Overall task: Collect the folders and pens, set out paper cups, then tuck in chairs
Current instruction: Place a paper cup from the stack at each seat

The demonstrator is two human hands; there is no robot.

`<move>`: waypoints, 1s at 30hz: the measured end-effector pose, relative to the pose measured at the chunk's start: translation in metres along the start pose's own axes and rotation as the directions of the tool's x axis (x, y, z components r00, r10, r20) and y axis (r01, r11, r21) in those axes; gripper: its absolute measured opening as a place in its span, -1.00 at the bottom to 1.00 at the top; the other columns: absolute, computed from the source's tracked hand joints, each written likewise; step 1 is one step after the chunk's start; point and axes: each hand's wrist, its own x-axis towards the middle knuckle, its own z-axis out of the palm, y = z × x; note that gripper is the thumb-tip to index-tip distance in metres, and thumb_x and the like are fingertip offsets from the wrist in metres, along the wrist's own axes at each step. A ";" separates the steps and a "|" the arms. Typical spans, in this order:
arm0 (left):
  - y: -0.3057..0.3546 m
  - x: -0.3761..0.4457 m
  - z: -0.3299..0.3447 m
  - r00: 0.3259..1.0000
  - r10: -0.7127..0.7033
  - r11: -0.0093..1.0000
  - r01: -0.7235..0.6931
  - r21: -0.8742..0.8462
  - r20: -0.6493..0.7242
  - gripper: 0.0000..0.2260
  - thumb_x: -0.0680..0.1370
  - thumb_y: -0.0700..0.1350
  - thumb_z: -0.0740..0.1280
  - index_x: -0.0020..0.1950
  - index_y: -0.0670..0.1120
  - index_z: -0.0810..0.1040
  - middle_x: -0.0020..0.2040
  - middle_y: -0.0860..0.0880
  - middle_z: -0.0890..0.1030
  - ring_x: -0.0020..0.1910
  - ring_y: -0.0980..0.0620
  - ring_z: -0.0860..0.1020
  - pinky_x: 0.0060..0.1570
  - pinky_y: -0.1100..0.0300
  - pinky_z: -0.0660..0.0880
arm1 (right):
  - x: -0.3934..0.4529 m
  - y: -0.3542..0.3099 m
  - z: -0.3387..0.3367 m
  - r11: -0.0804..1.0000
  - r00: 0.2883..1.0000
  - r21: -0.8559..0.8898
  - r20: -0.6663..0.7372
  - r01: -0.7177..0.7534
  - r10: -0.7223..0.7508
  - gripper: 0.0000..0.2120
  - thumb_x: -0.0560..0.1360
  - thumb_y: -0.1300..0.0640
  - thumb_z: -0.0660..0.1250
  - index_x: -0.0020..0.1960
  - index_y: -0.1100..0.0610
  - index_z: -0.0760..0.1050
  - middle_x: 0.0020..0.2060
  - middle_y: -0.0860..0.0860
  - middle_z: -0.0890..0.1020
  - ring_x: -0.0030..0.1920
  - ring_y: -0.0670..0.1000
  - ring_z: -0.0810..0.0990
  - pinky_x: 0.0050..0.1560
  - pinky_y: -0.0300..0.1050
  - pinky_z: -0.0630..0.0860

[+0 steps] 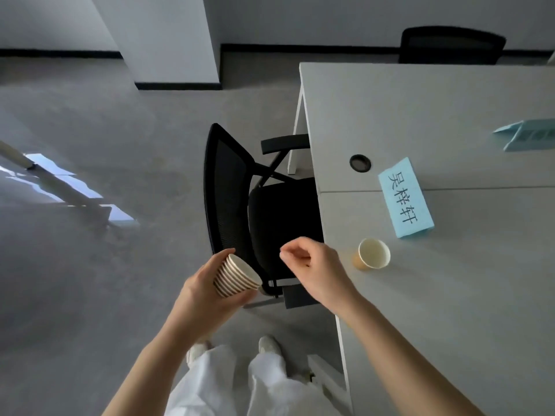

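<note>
The stack of paper cups [237, 276] is held in the left hand [207, 291], whose fingers are wrapped round its sides from below. The stack is tilted, its long axis running from lower left to upper right, so that the open mouth of the top cup is turned toward the right hand [312, 261]. That hand is the nearer one to the stack's mouth and hangs just beside it, above the seat of the black mesh chair [240, 202]. Its fingers are loosely curled with thumb and forefinger drawn close; nothing appears to be pinched between them, though the view is too small to be certain.

One single paper cup [374, 253] is already stood upright on the surface [450, 295], near its edge and just below the blue name card [405, 198]. It lies to the right of the right hand, apart from it.

The next cup is judged to be best drawn off along the stack's axis, toward the upper right.
</note>
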 end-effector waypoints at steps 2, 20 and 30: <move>-0.016 0.012 -0.021 1.000 0.019 1.000 -0.019 -0.002 0.020 -0.34 0.23 0.12 0.58 0.30 0.25 0.43 -0.03 0.24 0.57 -0.05 0.22 0.56 -0.03 0.26 0.49 | 0.011 -0.032 0.030 0.993 0.992 0.113 0.122 -0.024 0.010 -0.86 0.51 0.08 0.36 0.02 0.08 0.62 -0.12 -0.07 0.70 -0.07 -0.19 0.65 0.01 -0.31 0.56; -0.141 0.157 -0.242 0.985 0.097 0.990 -0.111 0.091 0.142 -0.35 0.18 0.12 0.57 0.24 0.17 0.50 -0.12 0.19 0.62 -0.16 0.24 0.56 -0.15 0.28 0.53 | 0.167 -0.194 0.228 0.984 0.954 0.089 0.271 -0.155 0.126 -0.88 0.36 0.15 0.50 -0.20 -0.03 0.59 -0.31 -0.07 0.66 -0.36 -0.29 0.54 -0.26 -0.47 0.38; -0.116 0.301 -0.286 0.964 0.204 0.973 -0.219 0.075 0.173 -0.31 0.14 0.15 0.59 0.23 0.23 0.46 -0.04 0.22 0.61 -0.08 0.31 0.56 -0.17 0.50 0.44 | 0.287 -0.196 0.188 0.890 0.967 0.382 0.053 -0.248 0.247 -0.91 0.39 0.22 0.49 -0.12 0.13 0.61 -0.24 0.04 0.69 -0.21 -0.08 0.65 -0.04 -0.19 0.56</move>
